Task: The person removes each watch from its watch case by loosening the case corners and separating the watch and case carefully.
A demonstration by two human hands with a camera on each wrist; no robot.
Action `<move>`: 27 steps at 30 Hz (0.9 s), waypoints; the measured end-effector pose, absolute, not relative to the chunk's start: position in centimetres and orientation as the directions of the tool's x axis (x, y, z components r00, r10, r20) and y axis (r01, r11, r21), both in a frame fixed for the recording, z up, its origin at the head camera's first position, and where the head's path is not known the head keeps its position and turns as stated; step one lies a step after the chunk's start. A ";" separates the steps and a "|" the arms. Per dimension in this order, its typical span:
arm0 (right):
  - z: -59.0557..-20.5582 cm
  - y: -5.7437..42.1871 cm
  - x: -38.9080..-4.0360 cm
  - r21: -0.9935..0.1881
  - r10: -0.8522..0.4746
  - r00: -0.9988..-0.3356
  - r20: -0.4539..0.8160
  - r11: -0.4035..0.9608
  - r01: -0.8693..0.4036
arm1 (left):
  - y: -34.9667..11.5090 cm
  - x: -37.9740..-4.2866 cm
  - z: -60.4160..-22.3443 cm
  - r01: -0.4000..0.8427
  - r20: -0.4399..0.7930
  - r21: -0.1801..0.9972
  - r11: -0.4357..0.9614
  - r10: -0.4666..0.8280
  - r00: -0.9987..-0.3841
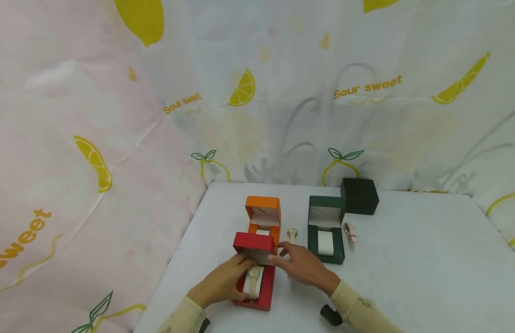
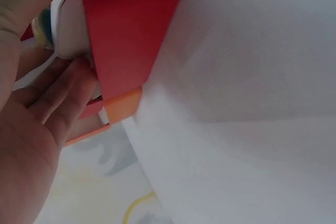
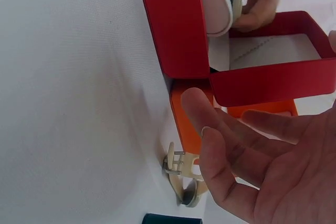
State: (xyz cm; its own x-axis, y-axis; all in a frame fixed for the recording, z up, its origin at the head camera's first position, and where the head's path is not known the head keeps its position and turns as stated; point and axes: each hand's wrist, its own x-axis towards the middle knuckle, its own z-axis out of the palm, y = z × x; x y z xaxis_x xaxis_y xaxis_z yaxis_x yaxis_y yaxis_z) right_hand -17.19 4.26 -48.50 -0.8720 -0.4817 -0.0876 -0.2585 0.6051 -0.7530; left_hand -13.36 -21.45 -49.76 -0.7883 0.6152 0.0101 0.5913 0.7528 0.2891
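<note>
A red watch box (image 1: 266, 296) stands with its lid raised near the table's front. In it, a cream-strapped wristwatch (image 1: 254, 275) wraps a white cushion (image 2: 73, 27). My left hand (image 1: 224, 283) reaches in from the left and holds the watch and cushion, its thumb at the near end and fingertips at the far end. Its exact contact is partly hidden. Beside the raised lid (image 3: 273, 82), my right hand (image 1: 303, 264) has loosely bent, spread fingers and holds nothing. Whether it touches the lid I cannot tell.
Behind the red box is an open orange box (image 1: 262, 202). A second pale watch (image 1: 292, 233) lies to its right. Farther right are an open green box (image 1: 339, 245), a pink-strapped watch (image 1: 351, 232) and a black box (image 1: 361, 196). Printed cloth (image 1: 291, 125) hangs behind.
</note>
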 end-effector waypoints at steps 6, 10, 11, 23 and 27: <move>-48.3 4.4 -17.2 -0.740 -0.473 -0.880 -0.050 0.609 -0.285 | -21.6 -13.2 -50.5 0.643 0.116 0.328 0.692 0.646 -0.755; -48.0 4.4 -16.8 -0.718 -0.445 -0.895 0.036 0.612 -0.333 | -22.0 -12.7 -51.0 0.714 0.240 0.316 0.625 0.675 -0.697; -47.9 4.4 -16.6 -0.709 -0.434 -0.898 0.071 0.612 -0.352 | -22.1 -12.6 -51.0 0.735 0.273 0.304 0.607 0.683 -0.677; -47.1 4.2 -14.5 -0.424 -0.361 -0.539 0.761 0.353 -0.834 | -22.2 -11.1 -49.7 0.818 0.566 0.454 0.353 0.595 -0.570; -47.0 3.6 -13.7 -0.379 -0.456 -0.421 0.784 0.186 -0.907 | -21.3 -10.5 -47.9 0.788 0.609 0.567 0.238 0.523 -0.596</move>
State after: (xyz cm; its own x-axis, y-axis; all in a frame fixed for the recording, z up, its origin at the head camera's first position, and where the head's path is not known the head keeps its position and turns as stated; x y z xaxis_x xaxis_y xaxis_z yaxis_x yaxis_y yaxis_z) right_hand -13.69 3.61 -46.97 -0.4213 -0.4560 0.7839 -0.9065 0.1859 -0.3790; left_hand -10.53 -21.28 -47.94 -0.5963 0.5233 0.6087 0.7883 0.2385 0.5672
